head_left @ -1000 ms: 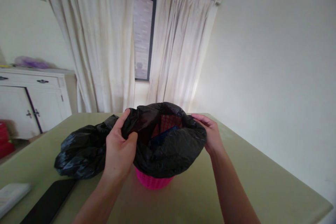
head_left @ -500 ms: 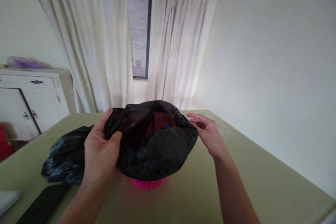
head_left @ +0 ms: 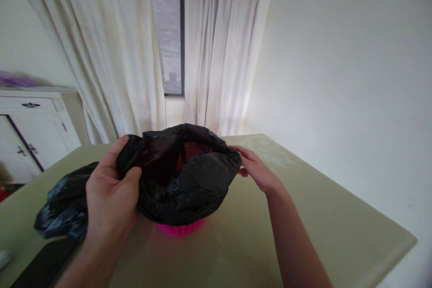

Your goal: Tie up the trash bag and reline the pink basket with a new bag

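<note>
1. Now, head view, change: right hand point(head_left: 258, 172) was apart from the bag half a second ago; its fingers point(head_left: 240, 151) are back on the right edge of the black bin bag point(head_left: 189, 184) rim, pinching it lightly.
2. Left hand point(head_left: 108, 198) has kept its grip throughout: thumb over the outside, fingers closed on the left part of the rim.
3. Judgement: both sides of the bag mouth are held again, so the liner is being worked over the pink basket point(head_left: 180, 228), fit not finished; rim looks bunched, not snug.
4. Position: basket stands mid-table point(head_left: 320, 216), nearer the left edge than the right; only its bottom band shows below the plastic.
5. Materials: bag is thin, glossy, crinkled film, slack; a loose tail trails left across the table toward the left edge. Basket is rigid lattice plastic, round; red mesh shows inside the mouth.
6. Table top is smooth, pale green, slightly reflective. Flat dark slab point(head_left: 43, 265) lies at the near-left corner, matte.
</note>
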Action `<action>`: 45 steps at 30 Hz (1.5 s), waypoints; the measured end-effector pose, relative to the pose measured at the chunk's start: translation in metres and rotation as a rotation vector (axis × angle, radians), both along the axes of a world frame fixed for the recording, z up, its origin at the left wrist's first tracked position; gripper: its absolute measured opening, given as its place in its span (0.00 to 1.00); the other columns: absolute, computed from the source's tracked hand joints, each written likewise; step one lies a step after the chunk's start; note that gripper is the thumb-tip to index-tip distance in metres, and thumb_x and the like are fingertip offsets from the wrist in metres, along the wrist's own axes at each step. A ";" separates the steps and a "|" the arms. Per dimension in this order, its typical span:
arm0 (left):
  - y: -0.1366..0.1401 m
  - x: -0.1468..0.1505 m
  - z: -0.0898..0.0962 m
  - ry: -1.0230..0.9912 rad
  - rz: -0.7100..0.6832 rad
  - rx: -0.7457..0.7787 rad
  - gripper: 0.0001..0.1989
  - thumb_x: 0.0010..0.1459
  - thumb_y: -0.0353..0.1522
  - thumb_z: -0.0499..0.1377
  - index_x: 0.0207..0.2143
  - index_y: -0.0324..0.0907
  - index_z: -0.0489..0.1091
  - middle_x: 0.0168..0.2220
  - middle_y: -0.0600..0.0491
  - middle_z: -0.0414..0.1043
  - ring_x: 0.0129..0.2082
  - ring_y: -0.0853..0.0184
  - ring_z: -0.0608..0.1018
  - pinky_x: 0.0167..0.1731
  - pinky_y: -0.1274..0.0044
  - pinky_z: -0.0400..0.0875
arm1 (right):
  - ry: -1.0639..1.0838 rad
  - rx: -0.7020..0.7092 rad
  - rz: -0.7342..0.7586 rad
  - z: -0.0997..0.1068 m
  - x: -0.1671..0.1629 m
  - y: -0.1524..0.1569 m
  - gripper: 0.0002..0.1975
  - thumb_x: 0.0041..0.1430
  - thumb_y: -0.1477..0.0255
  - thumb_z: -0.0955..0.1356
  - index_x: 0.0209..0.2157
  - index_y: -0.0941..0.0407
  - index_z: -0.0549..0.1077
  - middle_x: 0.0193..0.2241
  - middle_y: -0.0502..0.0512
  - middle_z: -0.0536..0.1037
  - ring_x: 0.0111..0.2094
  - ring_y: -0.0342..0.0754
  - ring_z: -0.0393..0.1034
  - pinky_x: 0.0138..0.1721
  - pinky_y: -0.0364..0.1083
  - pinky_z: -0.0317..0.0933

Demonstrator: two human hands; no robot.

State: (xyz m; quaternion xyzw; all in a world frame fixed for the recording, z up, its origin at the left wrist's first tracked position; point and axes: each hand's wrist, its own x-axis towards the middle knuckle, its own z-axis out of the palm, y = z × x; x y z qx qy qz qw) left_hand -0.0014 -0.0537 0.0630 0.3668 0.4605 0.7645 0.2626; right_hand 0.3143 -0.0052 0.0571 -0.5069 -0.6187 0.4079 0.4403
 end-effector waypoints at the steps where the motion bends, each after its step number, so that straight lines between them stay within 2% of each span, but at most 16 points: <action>1: 0.000 0.000 0.000 0.007 0.003 0.001 0.40 0.52 0.22 0.65 0.68 0.53 0.76 0.60 0.54 0.84 0.57 0.54 0.86 0.66 0.59 0.80 | 0.004 0.001 -0.009 -0.002 0.000 0.002 0.26 0.64 0.57 0.69 0.59 0.51 0.80 0.40 0.55 0.81 0.33 0.46 0.71 0.31 0.44 0.60; 3: 0.000 0.000 -0.001 0.018 0.007 0.001 0.39 0.53 0.23 0.65 0.67 0.55 0.77 0.61 0.55 0.84 0.58 0.54 0.85 0.67 0.57 0.78 | 0.005 -0.026 -0.014 -0.006 -0.001 0.007 0.22 0.62 0.59 0.69 0.55 0.50 0.81 0.46 0.56 0.83 0.38 0.48 0.74 0.33 0.45 0.62; 4: 0.000 0.000 -0.001 0.024 0.007 -0.003 0.39 0.54 0.24 0.64 0.67 0.56 0.77 0.60 0.55 0.84 0.58 0.54 0.86 0.67 0.58 0.78 | 0.004 -0.058 -0.001 -0.009 -0.001 0.009 0.21 0.60 0.61 0.69 0.52 0.50 0.81 0.46 0.56 0.83 0.38 0.48 0.75 0.34 0.45 0.63; 7: 0.000 0.000 -0.001 0.038 0.012 0.000 0.39 0.52 0.23 0.64 0.66 0.57 0.78 0.57 0.58 0.85 0.54 0.59 0.87 0.64 0.66 0.81 | 0.031 -0.150 0.090 -0.019 0.000 0.017 0.18 0.52 0.65 0.71 0.46 0.52 0.81 0.35 0.51 0.80 0.30 0.44 0.70 0.31 0.44 0.58; 9: 0.001 0.000 -0.002 0.039 0.024 0.018 0.40 0.50 0.22 0.64 0.65 0.57 0.79 0.56 0.59 0.86 0.52 0.62 0.87 0.61 0.72 0.82 | 0.088 -0.154 0.156 -0.025 0.003 0.020 0.20 0.50 0.67 0.73 0.47 0.53 0.80 0.29 0.47 0.74 0.26 0.41 0.64 0.28 0.43 0.51; 12: 0.002 -0.001 -0.004 0.048 0.028 0.047 0.40 0.49 0.21 0.64 0.64 0.57 0.79 0.55 0.59 0.86 0.50 0.65 0.87 0.54 0.79 0.84 | 0.179 -0.107 0.238 -0.030 0.007 0.023 0.28 0.49 0.71 0.76 0.55 0.51 0.78 0.27 0.42 0.71 0.25 0.39 0.57 0.27 0.43 0.45; 14: 0.003 -0.002 -0.005 0.056 0.035 0.057 0.40 0.49 0.21 0.64 0.64 0.57 0.80 0.54 0.59 0.86 0.48 0.66 0.87 0.47 0.82 0.85 | 0.236 -0.083 0.272 -0.031 0.008 0.024 0.33 0.48 0.74 0.77 0.58 0.51 0.78 0.29 0.43 0.75 0.27 0.40 0.60 0.27 0.42 0.48; 17: 0.003 -0.003 -0.004 0.051 0.040 0.025 0.38 0.50 0.22 0.64 0.62 0.57 0.81 0.51 0.58 0.87 0.45 0.64 0.87 0.40 0.81 0.86 | 0.413 -0.082 0.271 -0.030 0.008 0.024 0.36 0.46 0.76 0.80 0.59 0.48 0.79 0.40 0.49 0.84 0.35 0.44 0.72 0.35 0.43 0.64; 20: 0.002 -0.002 -0.002 0.070 0.028 0.033 0.36 0.50 0.22 0.64 0.60 0.58 0.81 0.51 0.58 0.86 0.47 0.63 0.87 0.47 0.76 0.87 | 0.578 -0.098 0.300 -0.028 0.009 0.022 0.38 0.47 0.74 0.84 0.61 0.45 0.79 0.48 0.52 0.85 0.44 0.48 0.78 0.45 0.46 0.72; 22: 0.001 -0.001 -0.001 0.085 0.042 0.084 0.37 0.48 0.22 0.64 0.59 0.57 0.81 0.52 0.58 0.86 0.49 0.64 0.86 0.53 0.76 0.85 | 0.612 -0.100 0.356 -0.026 0.009 0.020 0.39 0.49 0.73 0.84 0.63 0.44 0.78 0.50 0.53 0.85 0.46 0.49 0.79 0.47 0.48 0.75; 24: 0.001 0.000 -0.001 0.089 0.064 0.127 0.37 0.46 0.21 0.64 0.59 0.55 0.82 0.51 0.58 0.86 0.48 0.64 0.86 0.53 0.76 0.84 | 0.629 -0.092 0.409 -0.025 0.010 0.018 0.41 0.50 0.72 0.84 0.65 0.44 0.77 0.52 0.53 0.85 0.46 0.49 0.79 0.47 0.48 0.76; 27: -0.001 0.000 0.000 0.091 0.079 0.144 0.39 0.43 0.22 0.64 0.60 0.51 0.81 0.49 0.56 0.86 0.44 0.65 0.86 0.49 0.78 0.85 | 0.655 -0.060 0.433 -0.025 0.008 0.016 0.41 0.50 0.71 0.84 0.66 0.43 0.77 0.46 0.51 0.86 0.37 0.44 0.77 0.36 0.41 0.73; 30: -0.002 0.001 0.001 0.097 0.064 0.139 0.40 0.43 0.23 0.64 0.61 0.49 0.81 0.50 0.54 0.86 0.44 0.65 0.86 0.49 0.77 0.85 | 0.709 -0.003 0.370 -0.023 0.001 0.015 0.37 0.47 0.71 0.85 0.61 0.46 0.82 0.37 0.48 0.85 0.30 0.40 0.72 0.30 0.38 0.66; 36: -0.005 0.003 0.005 0.150 0.063 0.128 0.40 0.46 0.20 0.63 0.63 0.48 0.79 0.49 0.54 0.86 0.47 0.63 0.86 0.61 0.67 0.82 | 0.768 0.002 0.161 -0.015 -0.018 0.014 0.30 0.40 0.64 0.87 0.48 0.47 0.84 0.30 0.45 0.80 0.27 0.42 0.66 0.32 0.42 0.66; 40: -0.006 0.002 0.004 0.132 0.068 0.106 0.39 0.46 0.20 0.63 0.61 0.50 0.80 0.52 0.54 0.86 0.50 0.60 0.87 0.60 0.64 0.84 | 0.718 0.090 0.182 -0.010 -0.022 0.008 0.27 0.39 0.64 0.87 0.44 0.47 0.85 0.31 0.46 0.81 0.32 0.45 0.71 0.35 0.43 0.66; 45: -0.005 0.003 0.003 0.136 0.033 0.082 0.38 0.47 0.20 0.62 0.60 0.55 0.80 0.55 0.59 0.85 0.59 0.59 0.84 0.64 0.67 0.81 | 0.562 0.232 0.182 0.001 -0.027 -0.006 0.19 0.48 0.64 0.85 0.43 0.48 0.86 0.32 0.47 0.82 0.32 0.44 0.71 0.37 0.44 0.64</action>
